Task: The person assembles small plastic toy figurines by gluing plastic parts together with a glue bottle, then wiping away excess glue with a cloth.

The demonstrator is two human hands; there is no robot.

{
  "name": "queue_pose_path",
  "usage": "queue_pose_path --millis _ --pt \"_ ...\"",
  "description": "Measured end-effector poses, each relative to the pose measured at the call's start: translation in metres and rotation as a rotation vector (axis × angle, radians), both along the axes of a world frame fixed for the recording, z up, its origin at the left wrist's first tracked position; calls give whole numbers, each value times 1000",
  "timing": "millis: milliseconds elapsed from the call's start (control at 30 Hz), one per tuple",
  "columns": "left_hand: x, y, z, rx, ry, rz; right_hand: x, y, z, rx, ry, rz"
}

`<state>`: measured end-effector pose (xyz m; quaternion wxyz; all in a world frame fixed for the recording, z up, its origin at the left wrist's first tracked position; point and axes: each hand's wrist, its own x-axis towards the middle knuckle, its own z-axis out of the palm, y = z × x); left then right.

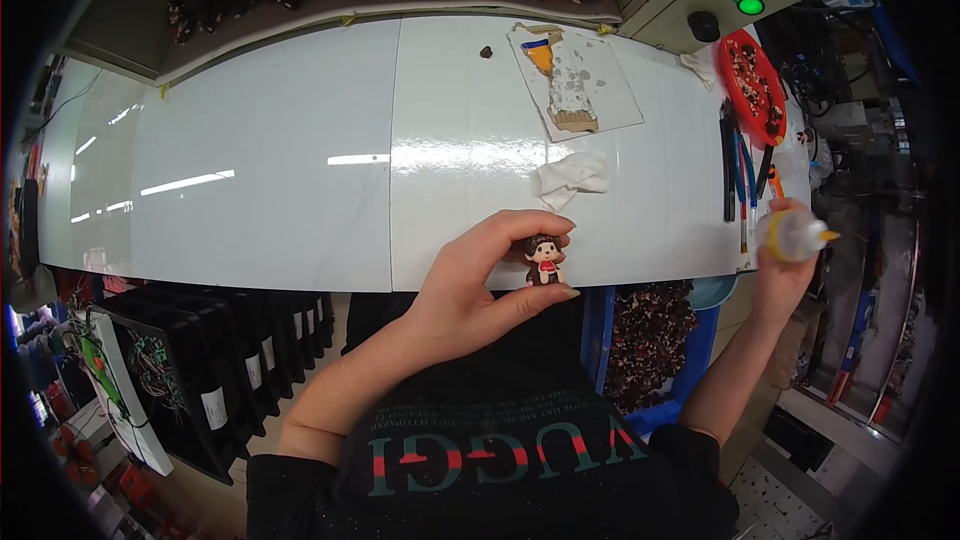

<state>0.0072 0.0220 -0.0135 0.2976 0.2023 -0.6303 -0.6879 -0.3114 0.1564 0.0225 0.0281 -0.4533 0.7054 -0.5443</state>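
Between the thumb and fingers of my left hand [470,275] is a small brown-haired figurine [546,260] with a pale face and a red front. It is held upright over the near edge of the white table [270,210]. Off to the right, my right hand [780,285] grips a clear squeeze bottle [790,235] with a yellow collar and a yellow nozzle tip, slightly blurred. The nozzle points to the right, well apart from the figurine. A crumpled white tissue [572,178] lies just beyond my left hand.
A stained board [610,90] lies farther back, near a small dark piece [486,52]. Pens and tools [740,175] and a red tray [735,65] of small parts sit at right. A blue crate [597,335] of figurines stands below the edge; black racks [190,370] stand at left.
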Motion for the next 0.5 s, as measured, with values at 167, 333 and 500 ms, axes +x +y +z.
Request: queue_pose_path --millis 167,333,500 --pt "2 2 -1 18 -7 31 46 -15 20 180 203 457" --pt "5 1 -3 -59 -14 37 65 -30 30 279 330 545" --pt "8 -2 -2 -159 -27 44 77 -39 34 368 410 626"
